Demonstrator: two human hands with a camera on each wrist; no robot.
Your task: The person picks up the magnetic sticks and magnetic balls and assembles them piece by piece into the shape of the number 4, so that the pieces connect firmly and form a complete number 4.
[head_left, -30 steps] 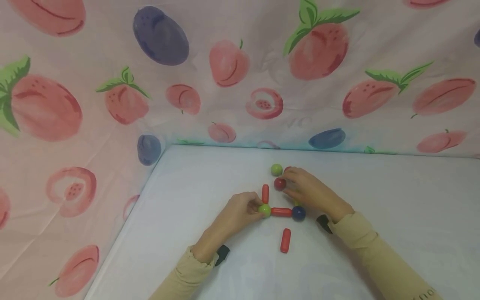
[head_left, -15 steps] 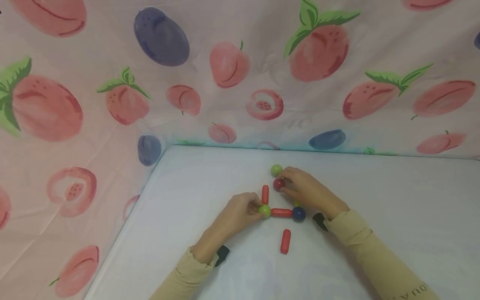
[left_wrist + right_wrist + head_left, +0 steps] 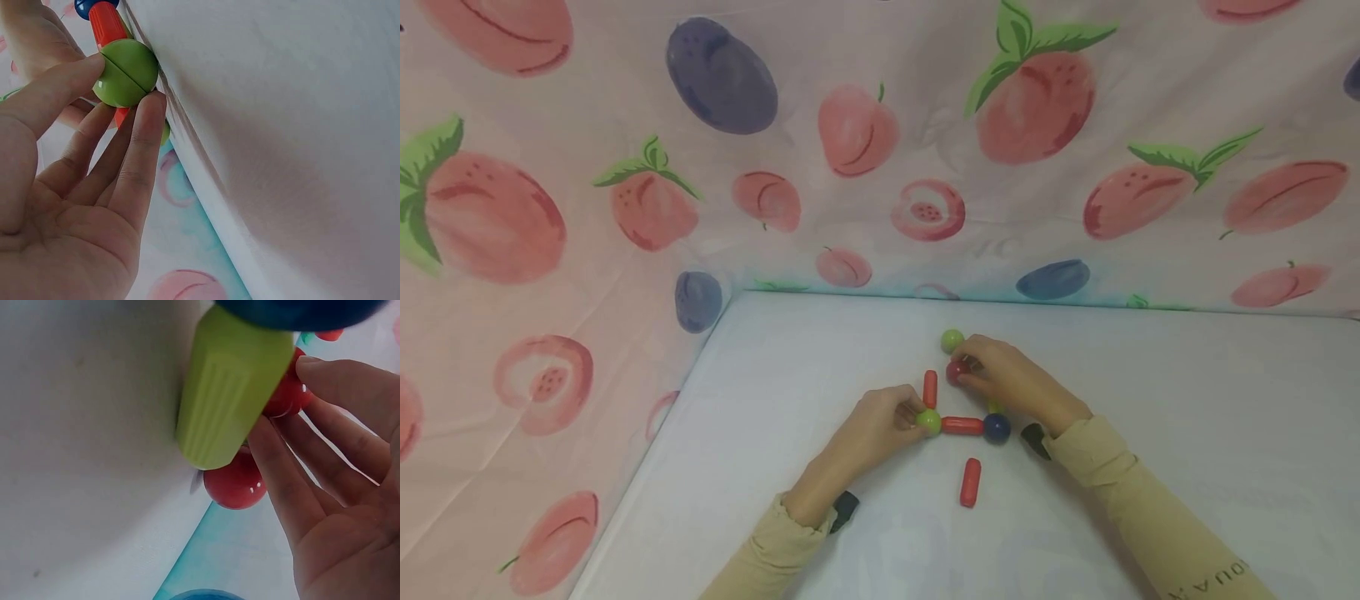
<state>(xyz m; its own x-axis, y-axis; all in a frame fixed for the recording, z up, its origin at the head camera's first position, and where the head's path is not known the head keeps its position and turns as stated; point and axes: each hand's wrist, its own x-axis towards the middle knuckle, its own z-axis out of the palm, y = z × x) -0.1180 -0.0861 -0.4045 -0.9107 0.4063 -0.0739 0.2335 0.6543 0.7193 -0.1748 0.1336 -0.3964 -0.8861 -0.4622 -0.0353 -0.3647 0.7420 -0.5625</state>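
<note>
My left hand (image 3: 878,423) pinches a green ball (image 3: 129,74) between thumb and fingertips. From that ball one red rod (image 3: 962,426) runs right to a dark blue ball (image 3: 997,428), and another red rod (image 3: 930,388) points away toward the back. A yellow-green rod (image 3: 228,387) extends from the blue ball, mostly covered by my right hand in the head view. My right hand (image 3: 1017,379) holds a red ball (image 3: 957,372) by its fingertips, just right of the back-pointing rod's far end and apart from it. Beyond the yellow-green rod's end, a second red ball (image 3: 235,481) shows in the right wrist view.
Another green ball (image 3: 952,340) lies behind the held red ball. A loose red rod (image 3: 971,482) lies on the white table (image 3: 760,358) in front of the joined pieces. Fruit-patterned cloth (image 3: 865,208) stands along the back and left.
My right hand has shifted slightly left with the red ball. The second red ball behind it has dropped out of sight in the head view. My left hand stays in place.
</note>
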